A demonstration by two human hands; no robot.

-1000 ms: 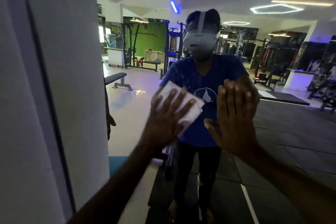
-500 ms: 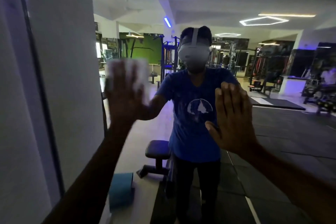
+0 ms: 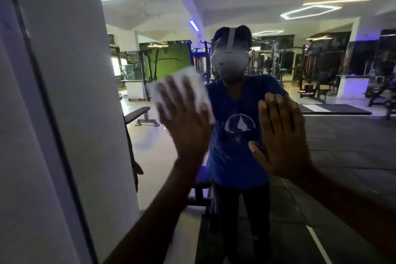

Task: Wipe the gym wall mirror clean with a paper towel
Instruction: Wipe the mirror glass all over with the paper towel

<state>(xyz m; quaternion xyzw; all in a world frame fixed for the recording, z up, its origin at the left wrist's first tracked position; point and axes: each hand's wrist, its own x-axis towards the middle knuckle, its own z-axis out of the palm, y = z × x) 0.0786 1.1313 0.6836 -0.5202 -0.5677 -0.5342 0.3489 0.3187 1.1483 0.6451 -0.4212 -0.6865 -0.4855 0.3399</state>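
Observation:
The wall mirror fills most of the view and reflects the gym and a person in a blue shirt with a white headset. My left hand presses a white paper towel flat against the glass at chest height, fingers spread over it, slightly blurred. The towel's upper part shows above my fingertips. My right hand lies flat on the mirror to the right of it, fingers together and pointing up, holding nothing.
The mirror's dark frame edge runs down the left, with a white wall beside it. A white pillar, a weight bench, machines and dark floor mats appear only as reflections.
My left hand with the towel swept up and left, then came back right to the middle of the glass. My right hand has stayed flat in about the same place.

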